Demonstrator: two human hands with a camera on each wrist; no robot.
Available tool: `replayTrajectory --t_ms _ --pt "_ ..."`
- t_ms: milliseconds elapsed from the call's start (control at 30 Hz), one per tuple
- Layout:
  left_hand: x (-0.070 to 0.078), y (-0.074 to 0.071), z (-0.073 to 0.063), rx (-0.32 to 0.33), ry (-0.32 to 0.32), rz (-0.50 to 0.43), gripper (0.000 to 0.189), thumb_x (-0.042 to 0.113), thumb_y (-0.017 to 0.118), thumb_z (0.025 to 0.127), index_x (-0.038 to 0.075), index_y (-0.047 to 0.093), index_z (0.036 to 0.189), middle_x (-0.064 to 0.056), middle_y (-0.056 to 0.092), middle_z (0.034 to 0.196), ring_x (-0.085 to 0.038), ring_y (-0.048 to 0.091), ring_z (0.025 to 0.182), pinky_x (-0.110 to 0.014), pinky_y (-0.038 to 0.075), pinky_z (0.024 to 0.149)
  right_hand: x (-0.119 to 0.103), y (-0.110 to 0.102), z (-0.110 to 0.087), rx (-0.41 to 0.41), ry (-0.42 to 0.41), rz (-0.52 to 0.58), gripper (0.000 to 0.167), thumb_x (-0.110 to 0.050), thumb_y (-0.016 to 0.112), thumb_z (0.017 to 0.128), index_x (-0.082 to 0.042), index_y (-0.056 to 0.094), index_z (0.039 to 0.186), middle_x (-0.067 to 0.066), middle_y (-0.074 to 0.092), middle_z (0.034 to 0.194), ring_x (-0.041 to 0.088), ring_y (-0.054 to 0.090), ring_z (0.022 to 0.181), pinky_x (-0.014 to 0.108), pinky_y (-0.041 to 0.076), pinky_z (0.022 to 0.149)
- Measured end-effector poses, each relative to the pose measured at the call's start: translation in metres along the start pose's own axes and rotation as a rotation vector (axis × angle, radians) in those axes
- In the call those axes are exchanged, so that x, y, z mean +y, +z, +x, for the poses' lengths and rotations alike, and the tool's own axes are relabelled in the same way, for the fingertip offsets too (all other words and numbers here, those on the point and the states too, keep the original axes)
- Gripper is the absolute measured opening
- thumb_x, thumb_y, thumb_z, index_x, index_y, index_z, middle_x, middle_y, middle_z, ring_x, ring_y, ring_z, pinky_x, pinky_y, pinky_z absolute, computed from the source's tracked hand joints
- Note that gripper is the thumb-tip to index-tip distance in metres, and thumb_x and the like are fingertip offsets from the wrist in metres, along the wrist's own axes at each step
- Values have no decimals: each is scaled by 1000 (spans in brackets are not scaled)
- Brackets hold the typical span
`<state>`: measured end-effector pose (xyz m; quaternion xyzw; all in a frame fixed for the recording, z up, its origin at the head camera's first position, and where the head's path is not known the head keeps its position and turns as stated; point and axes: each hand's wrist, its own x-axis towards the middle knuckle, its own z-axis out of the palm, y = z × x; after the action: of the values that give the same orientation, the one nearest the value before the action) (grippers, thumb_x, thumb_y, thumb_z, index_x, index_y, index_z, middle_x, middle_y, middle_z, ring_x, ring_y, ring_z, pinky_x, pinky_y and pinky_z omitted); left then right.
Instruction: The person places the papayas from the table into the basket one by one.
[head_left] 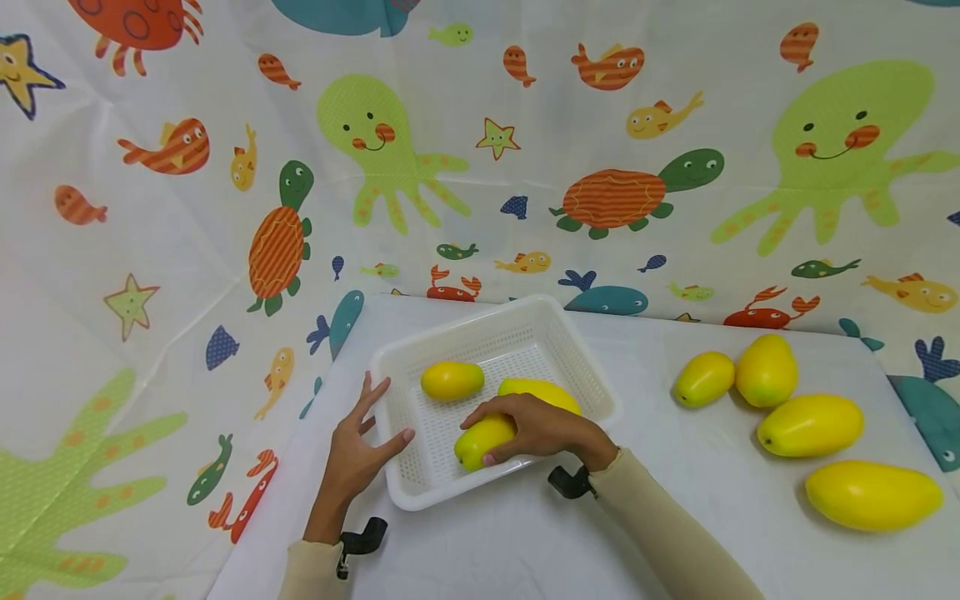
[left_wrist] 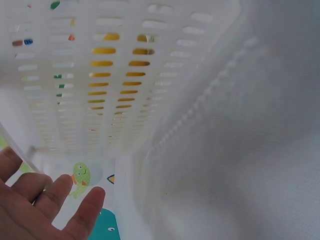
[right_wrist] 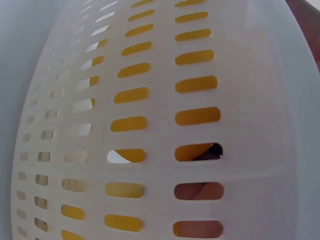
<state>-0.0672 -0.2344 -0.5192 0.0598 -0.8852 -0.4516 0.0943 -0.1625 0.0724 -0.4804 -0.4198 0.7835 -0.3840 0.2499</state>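
A white perforated plastic basket (head_left: 442, 487) sits tilted at an angle on the table. In the head view my right hand (head_left: 536, 429) reaches in over its near side and grips a yellow mango (head_left: 472, 446) with a greenish end, thumb on the near side and fingers over the top. Behind that hand lies a larger yellow fruit (head_left: 551, 392), partly covered. Another mango (head_left: 452, 381) rests farther back in the basket. My left hand (head_left: 363, 450) is at the basket's left rim, fingers spread outside and thumb over the edge. Yellow shows through the basket's slots (right_wrist: 197, 85) in the right wrist view.
Right of the basket, a small yellow fruit (head_left: 703, 379), a rounder one (head_left: 766, 371) and two long ones (head_left: 812, 425) lie on the white table (head_left: 660, 517). A cloth (head_left: 480, 192) printed with sea animals hangs behind and to the left.
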Motion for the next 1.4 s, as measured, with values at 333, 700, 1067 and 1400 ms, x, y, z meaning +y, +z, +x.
replayTrajectory --t_ms 333,700,1067,1400 --pt "0 1 -3 2 0 -2 90 42 86 85 27 44 163 6 15 179 -40 28 163 -61 40 122 2 2 -1 -15 15 -7 51 -34 83 93 -23 70 140 -6 68 144 16 58 121 38 50 113" --pt "-1 2 -5 8 13 -8 90 38 87 85 26 44 163 5 15 179 -40 28 163 -61 40 121 3 3 -2 -12 17 -3 46 -29 82 94 -21 72 138 -6 70 138 15 58 121 41 49 114" --pt "-1 2 -7 8 -2 -7 91 42 88 84 26 44 163 6 14 179 -38 29 163 -59 41 121 2 5 -4 19 28 -3 39 -28 80 95 -26 75 134 -8 71 139 20 61 131 48 48 120" --pt "-2 2 -9 12 19 -8 89 38 86 86 26 44 163 5 15 179 -40 30 162 -60 41 120 -8 -6 -15 235 25 13 35 -27 81 95 -29 76 129 -11 73 135 22 60 137 56 44 122"
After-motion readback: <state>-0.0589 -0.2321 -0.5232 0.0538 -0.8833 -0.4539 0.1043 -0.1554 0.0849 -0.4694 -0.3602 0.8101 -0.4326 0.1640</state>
